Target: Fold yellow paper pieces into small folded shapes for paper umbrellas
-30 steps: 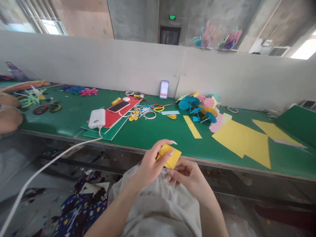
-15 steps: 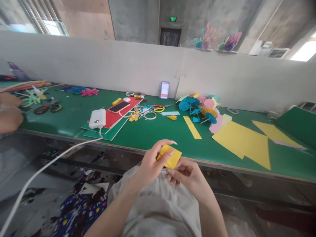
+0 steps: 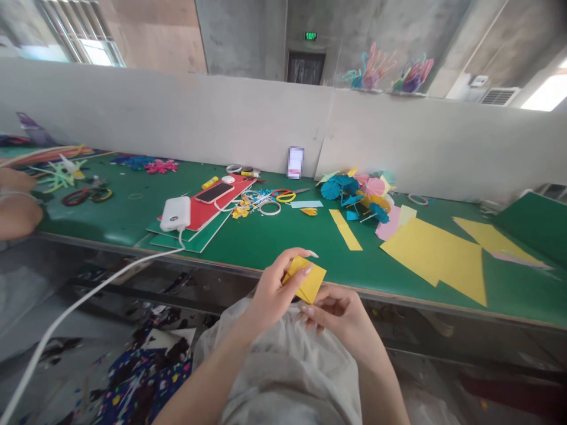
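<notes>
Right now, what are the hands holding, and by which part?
Both hold one folded yellow paper: the left hand pinches its upper left edge, and the right hand holds its lower corner.

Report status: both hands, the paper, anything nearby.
Left hand and right hand both pinch folded yellow paper. Held off table edge. Nothing between.

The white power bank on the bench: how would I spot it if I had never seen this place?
Start at the long green table and look to its left half, where a red board lies on green sheets. The power bank rests at that stack's near left corner. Unlike the dark phone beside it, it is white, rounded, and trails a white cable off the table's edge.
</notes>
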`<state>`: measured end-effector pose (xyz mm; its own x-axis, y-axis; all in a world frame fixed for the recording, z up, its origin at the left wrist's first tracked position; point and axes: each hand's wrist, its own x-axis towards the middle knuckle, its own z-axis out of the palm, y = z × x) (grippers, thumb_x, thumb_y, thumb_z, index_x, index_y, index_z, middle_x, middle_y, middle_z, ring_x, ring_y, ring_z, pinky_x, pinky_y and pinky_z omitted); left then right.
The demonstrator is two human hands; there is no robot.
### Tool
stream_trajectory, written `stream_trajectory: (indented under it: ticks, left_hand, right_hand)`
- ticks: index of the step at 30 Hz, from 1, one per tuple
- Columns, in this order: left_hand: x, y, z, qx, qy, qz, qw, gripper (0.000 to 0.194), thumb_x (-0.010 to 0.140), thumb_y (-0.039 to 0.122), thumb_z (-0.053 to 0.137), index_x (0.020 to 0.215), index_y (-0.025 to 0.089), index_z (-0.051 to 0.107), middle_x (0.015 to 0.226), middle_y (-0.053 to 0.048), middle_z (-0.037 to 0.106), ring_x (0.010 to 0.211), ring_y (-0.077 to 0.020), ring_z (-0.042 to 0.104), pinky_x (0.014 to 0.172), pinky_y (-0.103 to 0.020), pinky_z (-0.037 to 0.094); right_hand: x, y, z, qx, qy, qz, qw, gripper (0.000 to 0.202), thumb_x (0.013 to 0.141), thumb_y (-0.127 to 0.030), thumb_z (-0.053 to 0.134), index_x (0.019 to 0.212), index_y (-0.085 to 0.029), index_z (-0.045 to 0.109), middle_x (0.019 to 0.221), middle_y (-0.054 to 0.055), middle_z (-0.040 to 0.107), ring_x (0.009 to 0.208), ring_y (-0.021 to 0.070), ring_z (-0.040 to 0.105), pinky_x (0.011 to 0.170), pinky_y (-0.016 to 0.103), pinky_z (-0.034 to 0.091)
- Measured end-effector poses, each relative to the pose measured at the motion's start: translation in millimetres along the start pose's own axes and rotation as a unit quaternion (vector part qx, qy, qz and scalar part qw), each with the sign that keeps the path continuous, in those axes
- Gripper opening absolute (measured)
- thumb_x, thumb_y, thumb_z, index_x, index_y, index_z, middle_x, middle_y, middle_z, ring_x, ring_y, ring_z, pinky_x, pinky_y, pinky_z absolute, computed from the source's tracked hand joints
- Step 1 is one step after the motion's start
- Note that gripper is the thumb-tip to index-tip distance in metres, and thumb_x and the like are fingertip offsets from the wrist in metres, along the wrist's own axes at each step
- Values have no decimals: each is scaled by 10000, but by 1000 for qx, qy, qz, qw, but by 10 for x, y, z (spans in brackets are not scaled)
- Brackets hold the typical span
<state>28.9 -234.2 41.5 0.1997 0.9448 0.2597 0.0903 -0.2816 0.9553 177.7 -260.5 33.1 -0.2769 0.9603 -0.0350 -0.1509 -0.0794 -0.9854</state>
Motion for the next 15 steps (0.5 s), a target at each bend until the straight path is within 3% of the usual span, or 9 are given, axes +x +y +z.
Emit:
stream_trajectory:
  ticks: [4,15]
  left_hand:
    - [6,10,3,6,16,2,1000,221,902,351,513,1087,235,549,825,7,614,695,-118,542,617,-191,427]
    - [-22,29,31,-17,22,1,1000,234,898,355,516,1085,221,559,820,-3,625,675,-123,558,591,-201,438]
  right_hand:
    - [-7,-8,27,19,14,-6,1000,229,595,-261,836,669,-157,645,602,-7,696,487,88,623,445,142,465]
    - [-19,16,38,-5,33,-34,999,228,673,-307,788,600,-160,630,567,17,685,459,101,586,428,177,435]
